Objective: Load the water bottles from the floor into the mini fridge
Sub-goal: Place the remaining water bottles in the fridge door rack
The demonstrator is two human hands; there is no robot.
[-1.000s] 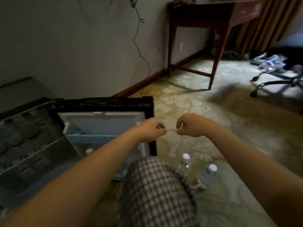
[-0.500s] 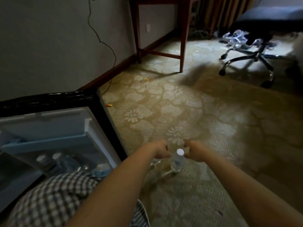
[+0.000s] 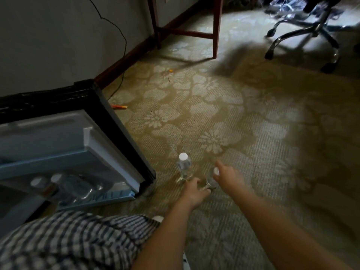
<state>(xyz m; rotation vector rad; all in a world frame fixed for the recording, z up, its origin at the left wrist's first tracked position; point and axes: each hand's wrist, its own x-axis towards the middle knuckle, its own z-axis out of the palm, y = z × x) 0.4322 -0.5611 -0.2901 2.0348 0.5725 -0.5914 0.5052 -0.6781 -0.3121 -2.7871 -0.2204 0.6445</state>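
Hidden/unclear: the right bottle (image 3: 210, 181) is mostly covered by the right hand (image 3: 228, 177); only its white cap and a sliver of clear body show. Both hands are motion-blurred.
Right hand: at the right bottle's cap, thumb raised; cannot tell whether the fingers close on it.
Left hand (image 3: 194, 192): fingers loosely bent at the right bottle's foot; grip or mere touch, cannot tell.
Left bottle (image 3: 184, 167): upright on the carpet (image 3: 253, 133), free of both hands, just beside the right bottle, near the fridge (image 3: 48, 100) front corner.
Bottle look: small, clear plastic, round white cap.
Fridge: open; glossy black frame, pale blue-white plastic liner. Stored bottles (image 3: 64, 185) are dim, count unclear. Left part cut off.
Carpet: short ribbed pile, tan with pale flowers.
Foreground: checked cloth (image 3: 68, 240), cut off at the bottom edge.
Far: wooden desk legs (image 3: 216, 26) and chrome chair base (image 3: 311, 30), tops cut off.
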